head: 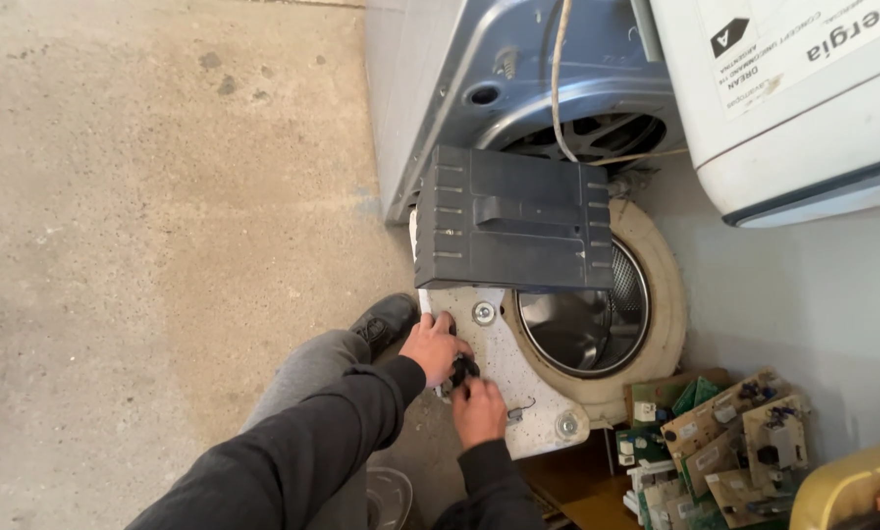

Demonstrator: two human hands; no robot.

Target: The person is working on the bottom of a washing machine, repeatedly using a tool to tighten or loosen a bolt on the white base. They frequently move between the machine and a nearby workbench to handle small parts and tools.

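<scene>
My left hand (430, 345) and my right hand (479, 410) meet at the lower left edge of a cream washing machine tub (656, 324) that stands on the floor. Both hands close around a small black part (462, 369) fixed to the tub's pale front flange (513, 393). A dark grey plastic cover (513, 218) leans across the top of the tub. The shiny steel drum (587, 314) shows through the round opening. My dark sleeves and grey trouser leg reach in from the bottom left.
A grey metal machine cabinet (518, 69) with a hanging cable stands behind the tub. A white appliance (803, 98) sits at top right. Several green circuit boards (715, 442) lie heaped at bottom right beside a yellow object (842, 481). Bare concrete floor (145, 245) spreads left.
</scene>
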